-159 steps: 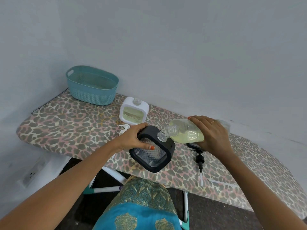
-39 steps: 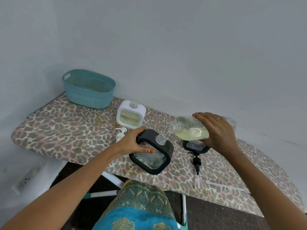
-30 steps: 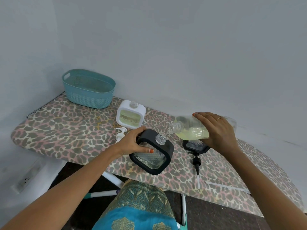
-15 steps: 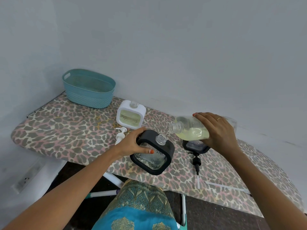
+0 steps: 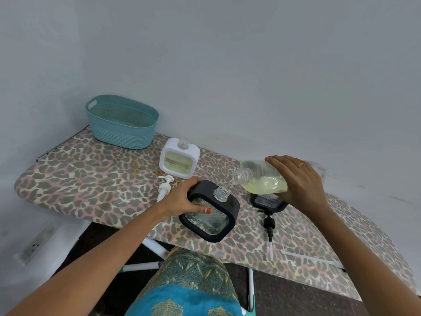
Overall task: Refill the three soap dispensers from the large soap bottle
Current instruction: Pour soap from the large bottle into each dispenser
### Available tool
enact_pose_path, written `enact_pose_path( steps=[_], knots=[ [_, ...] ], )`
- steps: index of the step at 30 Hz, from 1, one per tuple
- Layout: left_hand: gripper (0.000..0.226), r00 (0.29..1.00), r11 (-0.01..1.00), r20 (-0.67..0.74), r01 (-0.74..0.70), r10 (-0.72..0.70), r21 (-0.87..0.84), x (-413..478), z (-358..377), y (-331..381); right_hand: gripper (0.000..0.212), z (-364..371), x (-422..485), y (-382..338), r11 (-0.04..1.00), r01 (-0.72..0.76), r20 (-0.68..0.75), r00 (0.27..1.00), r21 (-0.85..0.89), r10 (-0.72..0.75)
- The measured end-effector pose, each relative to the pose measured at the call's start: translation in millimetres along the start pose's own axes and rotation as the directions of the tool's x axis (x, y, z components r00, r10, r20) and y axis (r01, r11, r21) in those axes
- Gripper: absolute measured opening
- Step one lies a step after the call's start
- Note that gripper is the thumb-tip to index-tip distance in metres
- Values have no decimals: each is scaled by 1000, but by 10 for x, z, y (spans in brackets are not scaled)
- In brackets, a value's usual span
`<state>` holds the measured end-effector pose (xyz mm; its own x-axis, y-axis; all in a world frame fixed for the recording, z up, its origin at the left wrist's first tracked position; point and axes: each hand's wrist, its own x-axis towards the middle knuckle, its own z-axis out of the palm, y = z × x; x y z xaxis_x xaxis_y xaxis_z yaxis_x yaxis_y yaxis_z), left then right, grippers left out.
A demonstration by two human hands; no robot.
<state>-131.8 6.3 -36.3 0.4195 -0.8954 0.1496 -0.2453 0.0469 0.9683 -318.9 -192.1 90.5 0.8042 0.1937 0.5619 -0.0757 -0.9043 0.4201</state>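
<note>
L hand (image 5: 182, 199) grips the black dispenser (image 5: 227, 215), tilted, close to the near edge of the ironing board (image 5: 91, 179). R hand (image 5: 298, 181) grips the big soap bottle (image 5: 262, 181) on its side, mouth just above the dispenser's open neck, thin stream between. White dispenser (image 5: 180, 160) and white pump (image 5: 165, 185) just behind L hand. 2nd black dispenser (image 5: 268, 200) under the bottle, black pump (image 5: 268, 224) in front of it. Bare board left up to the basket (image 5: 120, 122), also far right. Vs 5 s ago bottle mouth is lifted off the neck; last sec hardly any change

Three dispensers: white dispenser (image 5: 196, 153), black dispenser (image 5: 232, 208), and, half hidden, seemingly a second black dispenser (image 5: 270, 202). One bottle (image 5: 262, 181), one white pump (image 5: 164, 187), one black pump (image 5: 269, 223), one basket (image 5: 120, 131).
</note>
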Motion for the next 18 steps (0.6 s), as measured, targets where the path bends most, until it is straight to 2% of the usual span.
enact_pose_path(
  steps=[8, 18],
  knots=[
    [82, 1000, 1000, 13, 13, -13, -21, -5, 2, -16, 74, -6, 1, 12, 1000, 1, -4, 1000, 6, -1],
    [89, 1000, 1000, -1, 10, -10, -5, -2, 6, -24, 77, -13, -6, 17, 1000, -10, 8, 1000, 9, 10]
  ],
)
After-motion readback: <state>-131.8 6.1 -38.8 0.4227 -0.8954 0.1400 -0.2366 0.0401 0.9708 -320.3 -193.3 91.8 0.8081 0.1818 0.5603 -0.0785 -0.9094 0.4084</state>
